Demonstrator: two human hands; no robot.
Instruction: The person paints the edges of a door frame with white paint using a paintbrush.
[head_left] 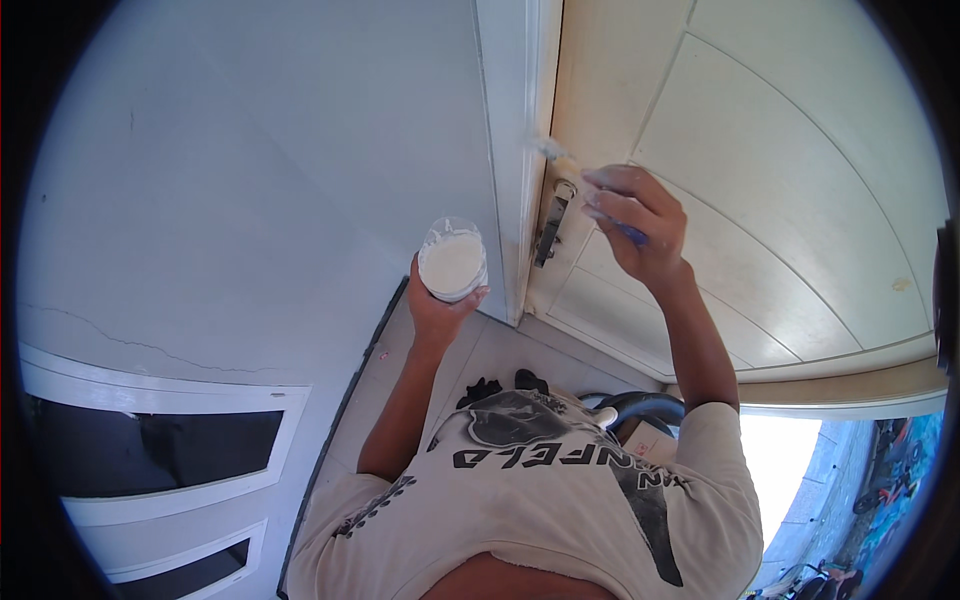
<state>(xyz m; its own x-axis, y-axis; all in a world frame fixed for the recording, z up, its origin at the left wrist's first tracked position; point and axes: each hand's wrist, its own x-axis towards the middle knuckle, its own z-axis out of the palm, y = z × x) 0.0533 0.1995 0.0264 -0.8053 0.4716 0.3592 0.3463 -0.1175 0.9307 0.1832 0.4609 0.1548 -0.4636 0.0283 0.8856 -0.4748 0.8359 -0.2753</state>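
Observation:
My left hand (440, 312) is wrapped round a clear plastic cup (438, 232) filled near the top with white paint (452, 262). Up and to the right, my right hand (645, 220) grips a paintbrush (632, 233) by its blue handle. The brush's white-coated tip is smeared by motion and lies in front of the white door frame (520, 130), just above the door handle (550, 228); whether it touches the frame I cannot tell. Whitish smudges mark the fingers of my right hand.
The cream panelled door (760, 200) fills the upper right. A pale wall (280, 190) with a thin crack stands on the left, above white-framed dark panes (160, 450). Grey floor tiles (480, 355) lie below, with a cardboard box (650, 440) and a black tyre (650, 404).

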